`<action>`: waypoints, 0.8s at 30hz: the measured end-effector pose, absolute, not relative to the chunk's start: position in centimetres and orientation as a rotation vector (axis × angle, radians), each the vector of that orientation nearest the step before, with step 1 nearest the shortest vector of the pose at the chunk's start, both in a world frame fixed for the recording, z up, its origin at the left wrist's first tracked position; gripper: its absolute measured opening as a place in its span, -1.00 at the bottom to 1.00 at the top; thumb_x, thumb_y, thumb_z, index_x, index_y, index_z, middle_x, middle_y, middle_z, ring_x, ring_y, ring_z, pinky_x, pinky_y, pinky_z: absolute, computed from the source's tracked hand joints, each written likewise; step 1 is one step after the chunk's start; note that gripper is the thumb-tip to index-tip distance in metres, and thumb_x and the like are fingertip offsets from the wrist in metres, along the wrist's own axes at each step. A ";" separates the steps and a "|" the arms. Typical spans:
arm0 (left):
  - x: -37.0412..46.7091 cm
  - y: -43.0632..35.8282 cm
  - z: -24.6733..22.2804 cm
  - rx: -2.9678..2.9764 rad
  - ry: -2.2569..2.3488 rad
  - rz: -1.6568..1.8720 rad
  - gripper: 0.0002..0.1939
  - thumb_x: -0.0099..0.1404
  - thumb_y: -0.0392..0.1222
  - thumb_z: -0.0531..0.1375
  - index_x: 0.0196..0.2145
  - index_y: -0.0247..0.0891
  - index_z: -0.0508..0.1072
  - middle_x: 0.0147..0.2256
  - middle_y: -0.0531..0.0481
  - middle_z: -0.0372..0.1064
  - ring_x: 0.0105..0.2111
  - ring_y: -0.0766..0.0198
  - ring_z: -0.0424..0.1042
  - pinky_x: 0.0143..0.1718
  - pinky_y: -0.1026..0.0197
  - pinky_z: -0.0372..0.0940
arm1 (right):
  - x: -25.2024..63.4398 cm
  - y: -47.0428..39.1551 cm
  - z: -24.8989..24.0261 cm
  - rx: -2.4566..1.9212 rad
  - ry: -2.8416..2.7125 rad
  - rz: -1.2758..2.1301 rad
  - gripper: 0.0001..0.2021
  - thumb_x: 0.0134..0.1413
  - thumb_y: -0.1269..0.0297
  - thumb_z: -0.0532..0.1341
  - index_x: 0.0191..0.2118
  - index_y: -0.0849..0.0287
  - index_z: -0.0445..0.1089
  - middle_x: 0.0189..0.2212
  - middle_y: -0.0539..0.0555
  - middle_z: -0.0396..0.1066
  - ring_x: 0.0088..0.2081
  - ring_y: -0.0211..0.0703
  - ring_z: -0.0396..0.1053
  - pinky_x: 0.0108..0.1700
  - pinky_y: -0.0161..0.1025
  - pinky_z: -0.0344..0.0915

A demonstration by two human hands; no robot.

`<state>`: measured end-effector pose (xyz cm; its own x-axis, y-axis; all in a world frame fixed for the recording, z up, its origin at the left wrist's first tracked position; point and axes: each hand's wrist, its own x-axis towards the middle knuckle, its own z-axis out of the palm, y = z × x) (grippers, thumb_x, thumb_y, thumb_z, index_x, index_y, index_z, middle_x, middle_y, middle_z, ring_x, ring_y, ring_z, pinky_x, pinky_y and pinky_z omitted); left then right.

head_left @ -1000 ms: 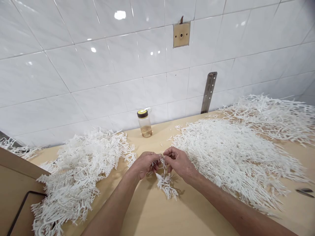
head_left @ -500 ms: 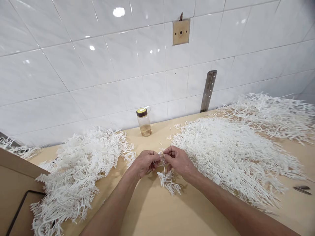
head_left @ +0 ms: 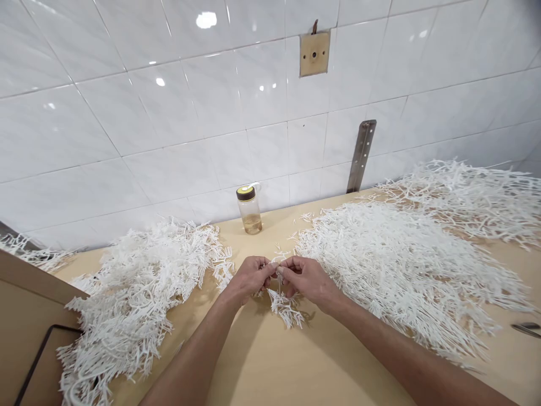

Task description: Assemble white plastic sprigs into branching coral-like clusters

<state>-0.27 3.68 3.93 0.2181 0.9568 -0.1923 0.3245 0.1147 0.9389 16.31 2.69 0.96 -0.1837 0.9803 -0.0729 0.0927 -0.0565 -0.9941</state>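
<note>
My left hand (head_left: 250, 277) and my right hand (head_left: 311, 282) meet over the middle of the table, thumbs and fingertips pinched close together. Between them they grip a white branched plastic sprig (head_left: 285, 311). Its thin stem runs up into the fingertips, and its forked tips hang below them, just over the tabletop. The part right inside the pinch is hidden. To the left lies a tangled heap of similar white sprigs (head_left: 139, 299). A wide, flatter pile of white sprigs (head_left: 393, 265) spreads beside my right hand and forearm.
A lidded bottle (head_left: 252, 220) of pale liquid stands near the tiled wall (head_left: 181, 129). A perforated metal bracket (head_left: 362, 157) rises at the table's back edge. More white strands (head_left: 477, 194) lie at the far right, a dark metal tool (head_left: 527, 328) at the right edge. A brown box-like panel (head_left: 34, 304) stands at left.
The fingertips of both hands have come slightly closer together. The hanging sprig has swung a little up and left. The whole view has shifted slightly.
</note>
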 end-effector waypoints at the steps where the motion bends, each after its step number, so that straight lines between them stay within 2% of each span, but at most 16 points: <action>1: -0.3 3.6 4.0 1.433 1.320 0.734 -0.59 0.14 0.12 0.29 -0.57 -0.28 0.37 -0.67 0.08 0.22 -0.67 0.42 0.15 -0.66 0.36 0.01 | 16.3 2.7 0.9 -1.238 -1.379 1.356 -0.83 0.03 0.18 0.29 -0.36 0.19 0.43 -0.56 -0.04 0.46 -0.61 -0.24 0.45 -0.54 -0.33 0.40; 8: -0.3 3.5 4.2 1.503 1.385 0.669 -0.64 0.17 0.07 0.26 -0.55 -0.27 0.35 -0.64 0.06 0.26 -0.64 0.37 0.18 -0.62 0.34 0.01 | 16.2 2.8 0.0 -1.294 -1.522 1.227 -0.92 0.05 0.27 0.22 -0.38 0.14 0.42 -0.57 -0.04 0.48 -0.61 -0.17 0.48 -0.58 -0.32 0.35; 12: 0.2 3.5 3.4 1.545 1.393 0.758 -0.70 0.16 0.01 0.26 -0.54 -0.23 0.32 -0.62 0.08 0.27 -0.59 0.33 0.20 -0.55 0.31 0.04 | 15.9 2.6 -0.4 -1.332 -1.574 1.100 -0.95 0.00 0.37 0.19 -0.44 0.11 0.34 -0.65 -0.08 0.43 -0.64 -0.16 0.46 -0.59 -0.31 0.32; 17: 1.1 3.5 1.5 1.742 1.451 0.933 -0.76 0.22 -0.12 0.18 -0.55 -0.20 0.28 -0.58 0.10 0.25 -0.50 0.29 0.19 -0.45 0.27 0.05 | 15.2 2.8 -0.8 -1.379 -1.350 1.312 -0.88 -0.08 0.44 0.18 -0.50 0.10 0.24 -0.71 -0.10 0.39 -0.69 -0.15 0.43 -0.67 -0.34 0.24; 24: 1.2 4.0 -0.7 1.658 1.326 1.066 -0.76 0.27 -0.06 0.13 -0.48 -0.20 0.23 -0.58 0.14 0.20 -0.53 0.32 0.19 -0.45 0.28 0.10 | 14.8 3.3 -0.3 -1.394 -1.190 1.448 -0.89 0.00 0.39 0.15 -0.49 0.12 0.24 -0.72 -0.07 0.38 -0.70 -0.20 0.40 -0.66 -0.36 0.26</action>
